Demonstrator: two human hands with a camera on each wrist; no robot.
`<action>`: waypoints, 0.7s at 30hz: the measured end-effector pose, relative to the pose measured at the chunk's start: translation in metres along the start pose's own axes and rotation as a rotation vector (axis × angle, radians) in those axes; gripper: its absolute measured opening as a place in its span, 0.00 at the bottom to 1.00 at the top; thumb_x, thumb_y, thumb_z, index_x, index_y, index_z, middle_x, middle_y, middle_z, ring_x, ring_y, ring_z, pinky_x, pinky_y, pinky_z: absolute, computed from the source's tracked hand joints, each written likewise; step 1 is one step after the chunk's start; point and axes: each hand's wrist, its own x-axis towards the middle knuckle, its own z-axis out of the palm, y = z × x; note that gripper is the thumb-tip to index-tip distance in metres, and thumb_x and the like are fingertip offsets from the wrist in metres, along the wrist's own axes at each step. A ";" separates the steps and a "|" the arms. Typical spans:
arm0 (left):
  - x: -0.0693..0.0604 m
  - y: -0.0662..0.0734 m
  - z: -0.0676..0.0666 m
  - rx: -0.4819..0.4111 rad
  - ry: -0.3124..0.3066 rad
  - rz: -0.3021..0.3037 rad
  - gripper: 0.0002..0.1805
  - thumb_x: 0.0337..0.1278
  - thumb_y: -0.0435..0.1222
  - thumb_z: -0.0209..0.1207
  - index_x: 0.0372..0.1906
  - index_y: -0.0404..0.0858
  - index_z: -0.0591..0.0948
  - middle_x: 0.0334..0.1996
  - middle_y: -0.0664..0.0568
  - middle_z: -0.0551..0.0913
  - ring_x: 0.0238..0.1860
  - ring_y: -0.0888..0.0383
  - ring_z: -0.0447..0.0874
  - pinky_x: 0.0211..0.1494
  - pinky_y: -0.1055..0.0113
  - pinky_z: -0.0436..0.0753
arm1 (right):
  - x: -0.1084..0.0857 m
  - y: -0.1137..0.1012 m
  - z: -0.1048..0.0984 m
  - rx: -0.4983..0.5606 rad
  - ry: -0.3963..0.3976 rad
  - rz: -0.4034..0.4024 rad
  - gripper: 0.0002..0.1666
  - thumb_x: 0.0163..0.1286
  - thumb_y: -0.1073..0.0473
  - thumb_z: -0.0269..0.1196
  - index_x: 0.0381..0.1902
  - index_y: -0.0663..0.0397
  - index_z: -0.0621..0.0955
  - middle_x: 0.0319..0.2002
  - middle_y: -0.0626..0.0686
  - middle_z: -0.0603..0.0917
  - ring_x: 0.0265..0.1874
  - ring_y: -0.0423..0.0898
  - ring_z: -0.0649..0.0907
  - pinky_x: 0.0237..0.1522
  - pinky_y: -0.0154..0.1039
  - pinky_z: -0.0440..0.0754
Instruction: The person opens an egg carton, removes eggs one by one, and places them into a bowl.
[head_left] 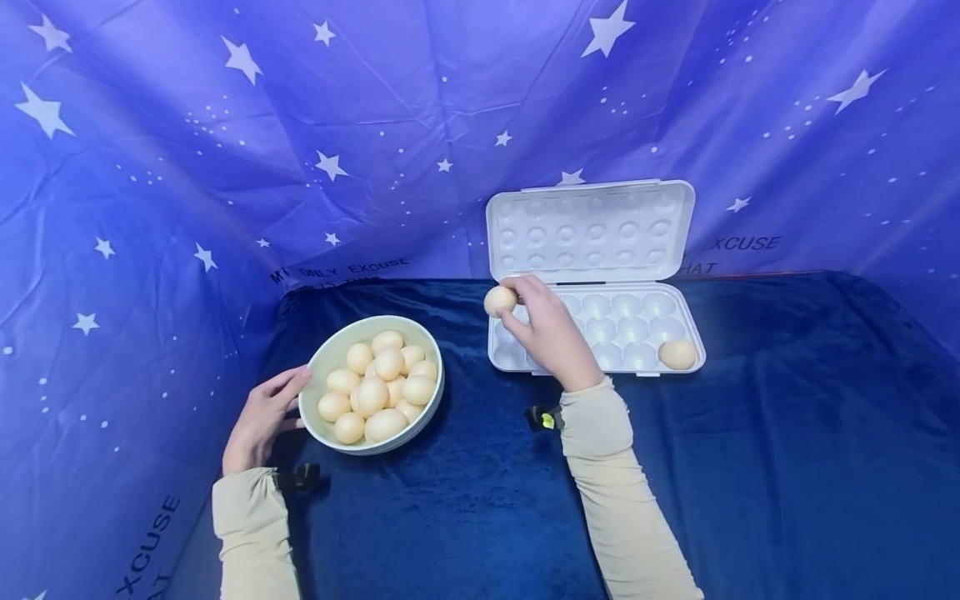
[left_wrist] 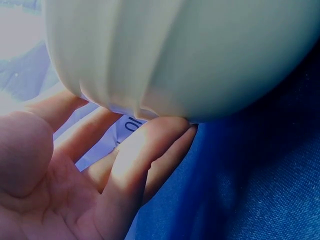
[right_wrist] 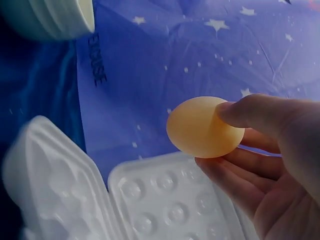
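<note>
In the head view, my right hand (head_left: pixel 551 325) pinches an egg (head_left: pixel 498 301) between thumb and fingers, above the left back corner of a white egg carton (head_left: pixel 592 368). The right wrist view shows the egg (right_wrist: pixel 202 127) at the fingertips. Another egg (head_left: pixel 677 355) sits in the carton's front right cup. My left hand (head_left: pixel 264 412) touches the left side of a pale green bowl (head_left: pixel 437 392) heaped with several eggs (head_left: pixel 371 396). In the left wrist view, the fingertips (left_wrist: pixel 172 127) rest against the bowl's outer wall, low down.
The carton's lid (head_left: pixel 592 225) stands raised against a blue star-patterned cloth (head_left: pixel 420 117) behind the table. Dark blue fabric (head_left: pixel 465 517) covers the tabletop. To the left hangs more of the star cloth.
</note>
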 end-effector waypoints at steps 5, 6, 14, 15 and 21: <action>-0.001 -0.001 0.001 0.015 0.008 0.008 0.34 0.68 0.53 0.58 0.68 0.34 0.70 0.37 0.72 0.82 0.38 0.71 0.85 0.38 0.66 0.87 | -0.004 -0.004 0.013 0.022 -0.021 -0.010 0.20 0.72 0.61 0.62 0.59 0.63 0.77 0.54 0.58 0.79 0.51 0.52 0.80 0.58 0.47 0.79; -0.001 -0.001 0.001 0.017 0.010 0.010 0.34 0.68 0.54 0.58 0.68 0.34 0.70 0.37 0.72 0.82 0.38 0.71 0.85 0.38 0.66 0.87 | -0.004 -0.005 0.015 0.026 -0.020 -0.017 0.19 0.72 0.62 0.62 0.58 0.62 0.77 0.54 0.58 0.79 0.51 0.52 0.80 0.58 0.47 0.78; -0.001 0.001 -0.001 0.024 0.006 0.009 0.34 0.67 0.54 0.58 0.68 0.36 0.71 0.38 0.73 0.82 0.39 0.71 0.84 0.38 0.66 0.87 | -0.003 -0.017 0.035 0.014 -0.049 -0.132 0.18 0.72 0.61 0.63 0.57 0.61 0.78 0.52 0.56 0.80 0.52 0.50 0.80 0.59 0.46 0.78; -0.001 0.001 -0.001 0.026 0.006 0.006 0.34 0.67 0.54 0.58 0.68 0.36 0.71 0.38 0.73 0.82 0.39 0.71 0.84 0.38 0.66 0.87 | -0.003 -0.019 0.038 0.009 -0.056 -0.150 0.18 0.72 0.61 0.63 0.57 0.61 0.78 0.52 0.56 0.80 0.53 0.50 0.80 0.60 0.46 0.77; -0.002 0.001 0.000 0.023 0.004 -0.004 0.36 0.68 0.53 0.58 0.70 0.33 0.69 0.38 0.72 0.82 0.38 0.71 0.84 0.38 0.66 0.87 | -0.005 -0.029 0.057 -0.003 -0.107 -0.210 0.17 0.73 0.59 0.62 0.56 0.58 0.78 0.53 0.53 0.81 0.55 0.48 0.79 0.62 0.43 0.76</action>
